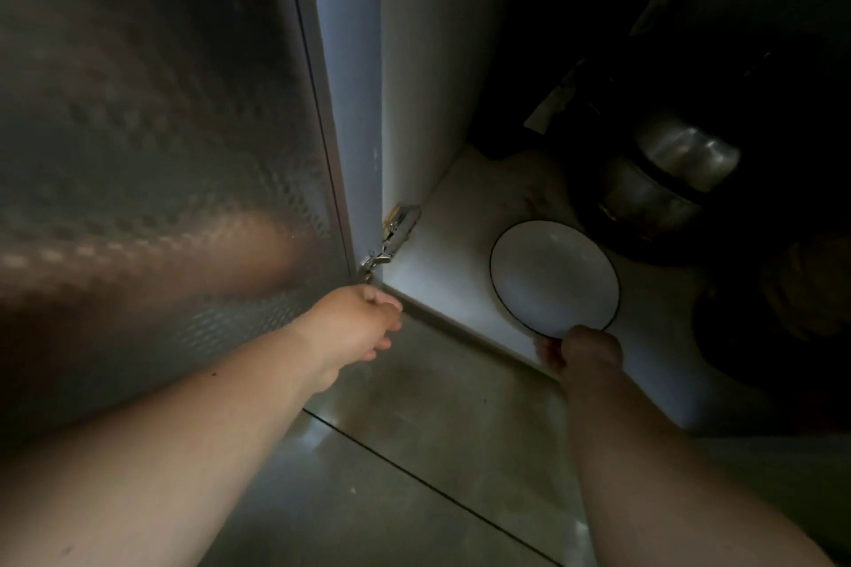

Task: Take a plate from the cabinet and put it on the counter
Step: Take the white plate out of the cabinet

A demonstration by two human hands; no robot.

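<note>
Our right hand [582,352] pinches the near rim of the round white plate with a thin dark edge line [555,276], which lies on the pale floor of the low cabinet [460,216], just inside its front lip. Our left hand [364,320] rests loosely curled at the bottom corner of the textured frosted-glass door [161,152], beside the metal hinge [396,230]; we cannot tell whether it grips anything. A thin pinch on one rim may let the plate tip and slip as it clears the lip. The dim light hides the dark metal pots [667,180] just behind it, which it could knock, and the door may swing back against our arm.
</note>
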